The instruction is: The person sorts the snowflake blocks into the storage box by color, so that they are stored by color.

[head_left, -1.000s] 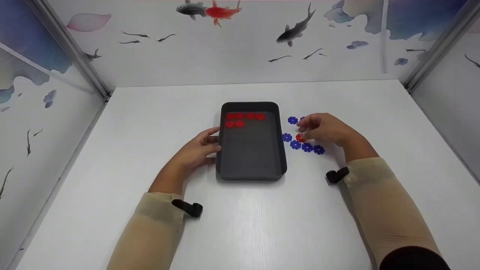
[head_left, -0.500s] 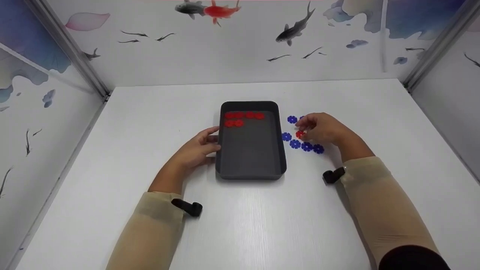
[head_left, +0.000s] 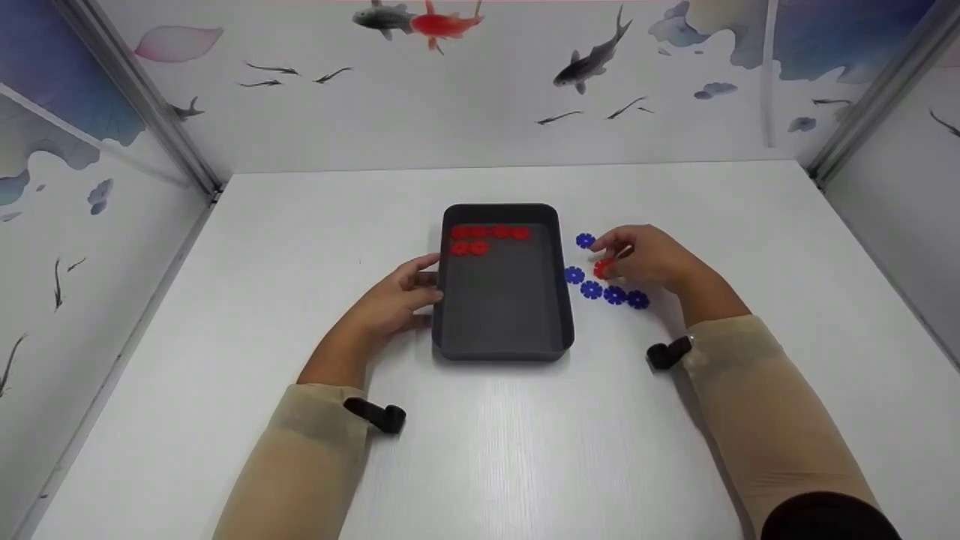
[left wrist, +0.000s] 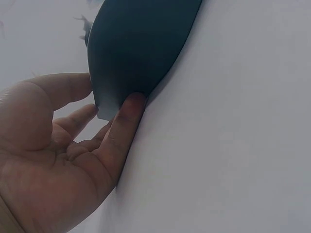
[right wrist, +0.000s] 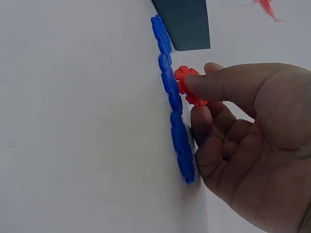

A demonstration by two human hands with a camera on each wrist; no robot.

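A dark grey rectangular tray (head_left: pixel 504 307) lies on the white table, with several red flower-shaped discs (head_left: pixel 478 247) lined up in two rows at its far end. My left hand (head_left: pixel 390 304) rests fingertips against the tray's left outer wall; the left wrist view shows the fingers extended to it. Right of the tray, my right hand (head_left: pixel 649 259) pinches a red flower-shaped disc (right wrist: pixel 186 74) between thumb and fingers, low over the table. Several blue flower-shaped discs (head_left: pixel 615 295) lie flat around that hand. Whatever is beneath the right palm is hidden in the head view.
White panels printed with fish (head_left: pixel 592 64) enclose the table (head_left: pixel 480 450) at the back and sides. Metal posts (head_left: pixel 142 97) stand at the rear corners. The blue disc (head_left: pixel 574 275) nearest the tray lies close against its right wall.
My right hand has shifted slightly left, and the red disc has moved a little up in the head view with the thumb on it. The left hand and tray stay put.
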